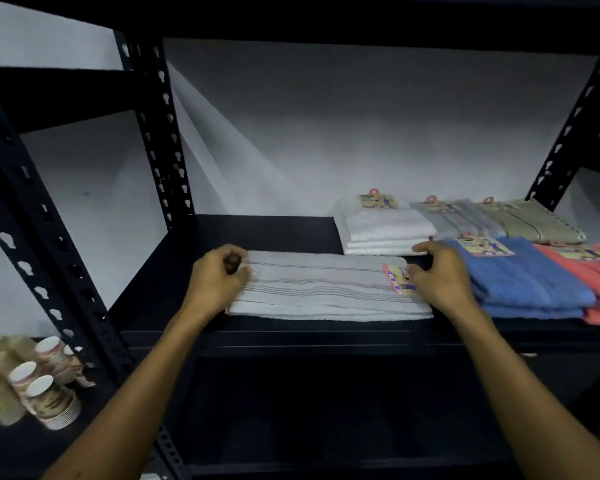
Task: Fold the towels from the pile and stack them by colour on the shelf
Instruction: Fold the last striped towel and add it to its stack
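A folded white towel (321, 289) with thin grey stripes and a pink paper label lies flat near the front edge of the black shelf (274, 230). My left hand (219, 282) grips its left end, fingers curled around the fold. At its right end my right hand (440, 275) rests over the label, fingers bent onto the cloth. Behind it sits a stack of white towels (385, 230). To the right lie a blue stack (523, 278), a coral stack (596, 282), a grey towel (458, 216) and a beige towel (534, 220).
Black slotted uprights stand at the left (163, 133) and back right (568, 133). Stacks of paper cups (45, 386) sit on the neighbouring lower shelf at the left. A grey wall is behind. The shelf's left half behind the towel is bare.
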Demonstrator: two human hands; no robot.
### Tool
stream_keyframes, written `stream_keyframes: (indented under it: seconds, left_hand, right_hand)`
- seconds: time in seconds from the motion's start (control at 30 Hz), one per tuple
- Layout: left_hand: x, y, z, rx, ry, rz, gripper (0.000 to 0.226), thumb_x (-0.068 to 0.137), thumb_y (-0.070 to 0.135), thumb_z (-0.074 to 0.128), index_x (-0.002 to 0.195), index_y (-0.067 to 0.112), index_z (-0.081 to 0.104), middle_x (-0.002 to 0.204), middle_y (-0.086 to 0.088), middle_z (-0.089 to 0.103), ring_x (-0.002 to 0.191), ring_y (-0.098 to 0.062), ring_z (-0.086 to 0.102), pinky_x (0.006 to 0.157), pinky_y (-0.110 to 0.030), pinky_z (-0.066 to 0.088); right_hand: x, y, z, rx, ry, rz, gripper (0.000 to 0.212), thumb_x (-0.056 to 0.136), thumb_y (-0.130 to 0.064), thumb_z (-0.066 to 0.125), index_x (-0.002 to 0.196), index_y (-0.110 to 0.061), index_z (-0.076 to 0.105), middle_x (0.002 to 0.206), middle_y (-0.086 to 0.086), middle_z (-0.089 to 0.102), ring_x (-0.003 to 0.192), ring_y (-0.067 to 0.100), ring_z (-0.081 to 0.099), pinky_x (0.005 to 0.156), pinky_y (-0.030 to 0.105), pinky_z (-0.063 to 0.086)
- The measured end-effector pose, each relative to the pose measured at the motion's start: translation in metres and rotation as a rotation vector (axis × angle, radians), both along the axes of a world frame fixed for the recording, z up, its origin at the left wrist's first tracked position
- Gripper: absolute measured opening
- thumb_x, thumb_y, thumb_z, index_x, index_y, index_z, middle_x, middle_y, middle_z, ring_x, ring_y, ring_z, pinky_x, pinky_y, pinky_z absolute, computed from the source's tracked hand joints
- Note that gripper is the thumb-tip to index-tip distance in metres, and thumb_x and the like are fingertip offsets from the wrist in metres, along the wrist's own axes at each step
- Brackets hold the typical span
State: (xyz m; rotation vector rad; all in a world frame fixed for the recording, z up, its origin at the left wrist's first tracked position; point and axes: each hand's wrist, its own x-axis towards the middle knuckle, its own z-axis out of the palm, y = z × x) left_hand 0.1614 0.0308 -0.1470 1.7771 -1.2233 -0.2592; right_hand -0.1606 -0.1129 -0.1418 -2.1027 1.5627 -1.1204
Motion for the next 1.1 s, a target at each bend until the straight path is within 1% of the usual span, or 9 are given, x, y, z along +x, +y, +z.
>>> stream_keyframes:
  seconds: [0.1, 0.23, 0.3, 0.4, 0.53, 0.63, 0.73, 0.87, 1.1]
  left_hand:
    - [-0.006, 0.015, -0.003, -0.101, -0.290, -0.138, 0.027, 0.084, 0.037, 0.073, 0.107, 0.023, 0.071, 0.112, 0.009, 0.062, 0.110, -0.006, 0.051, 0.095, -0.021, 0.038]
    - [-0.002, 0.034, -0.013, 0.110, -0.382, -0.411, 0.063, 0.071, 0.072, 0.059, 0.118, 0.033, 0.068, 0.120, 0.021, 0.057, 0.121, 0.005, 0.042, 0.103, -0.014, 0.031]
    - [0.001, 0.035, -0.018, 0.105, -0.363, -0.415, 0.055, 0.077, 0.065, 0.059, 0.119, 0.032, 0.068, 0.121, 0.019, 0.059, 0.122, 0.004, 0.045, 0.105, -0.018, 0.034]
    - [0.000, 0.033, -0.013, 0.015, -0.344, -0.400, 0.026, 0.091, 0.027, 0.067, 0.117, 0.024, 0.071, 0.114, 0.018, 0.065, 0.117, 0.001, 0.053, 0.103, -0.024, 0.042]
    - [0.001, 0.031, -0.004, -0.054, -0.411, -0.351, 0.027, 0.092, 0.006, 0.063, 0.116, 0.017, 0.071, 0.110, 0.012, 0.067, 0.108, -0.004, 0.059, 0.095, -0.019, 0.046]
    - [0.007, 0.031, -0.003, -0.153, -0.551, -0.326, 0.025, 0.084, -0.002, 0.070, 0.105, 0.012, 0.075, 0.102, 0.004, 0.072, 0.098, -0.010, 0.064, 0.088, -0.027, 0.050]
    - [0.016, 0.037, -0.009, -0.139, -0.561, -0.402, 0.023, 0.078, -0.009, 0.072, 0.090, 0.010, 0.073, 0.097, 0.005, 0.071, 0.091, -0.012, 0.067, 0.077, -0.024, 0.052]
    - [0.018, 0.040, -0.016, -0.139, -0.514, -0.428, 0.020, 0.078, -0.007, 0.070, 0.080, 0.013, 0.071, 0.100, 0.008, 0.071, 0.101, -0.006, 0.065, 0.077, -0.027, 0.055]
    - [0.011, 0.045, -0.019, -0.130, -0.290, -0.356, 0.015, 0.076, 0.028, 0.057, 0.077, 0.023, 0.071, 0.101, 0.012, 0.071, 0.105, -0.003, 0.063, 0.092, -0.020, 0.049]
  right_hand:
    - [0.004, 0.027, 0.001, -0.210, 0.068, 0.255, 0.019, 0.084, -0.011, 0.074, 0.103, -0.010, 0.073, 0.106, 0.002, 0.067, 0.100, 0.019, 0.060, 0.088, 0.024, 0.041]
    - [0.004, 0.045, -0.011, -0.060, 0.275, 0.610, 0.031, 0.086, -0.039, 0.069, 0.110, -0.019, 0.073, 0.115, -0.010, 0.068, 0.112, 0.005, 0.058, 0.101, 0.023, 0.042]
    - [0.005, 0.044, -0.014, -0.069, 0.327, 0.644, 0.033, 0.086, -0.041, 0.067, 0.109, -0.019, 0.074, 0.113, -0.009, 0.070, 0.110, 0.007, 0.060, 0.099, 0.025, 0.045]
    - [0.006, 0.040, -0.011, -0.082, 0.288, 0.618, 0.020, 0.089, -0.027, 0.069, 0.103, -0.014, 0.075, 0.106, -0.007, 0.073, 0.101, 0.009, 0.064, 0.092, 0.029, 0.050]
    - [0.006, 0.037, -0.007, -0.069, 0.178, 0.588, 0.012, 0.094, -0.017, 0.062, 0.095, -0.013, 0.073, 0.085, -0.010, 0.070, 0.079, 0.008, 0.063, 0.075, 0.028, 0.050]
    - [0.000, 0.036, -0.014, -0.141, 0.216, 0.634, 0.013, 0.094, -0.012, 0.062, 0.102, -0.011, 0.073, 0.092, -0.013, 0.071, 0.087, 0.001, 0.063, 0.080, 0.019, 0.049]
    - [-0.010, 0.032, -0.023, -0.219, 0.254, 0.663, 0.020, 0.092, -0.010, 0.064, 0.111, -0.012, 0.072, 0.110, -0.007, 0.072, 0.106, 0.004, 0.064, 0.094, 0.025, 0.050]
    - [-0.021, 0.028, -0.031, -0.440, 0.315, 0.653, 0.025, 0.096, -0.019, 0.055, 0.107, -0.007, 0.074, 0.109, 0.001, 0.072, 0.106, 0.017, 0.066, 0.095, 0.035, 0.051]
    - [-0.036, 0.021, -0.036, -0.578, 0.316, 0.566, 0.023, 0.093, -0.019, 0.059, 0.102, -0.005, 0.076, 0.095, 0.006, 0.068, 0.087, 0.028, 0.062, 0.074, 0.043, 0.050]
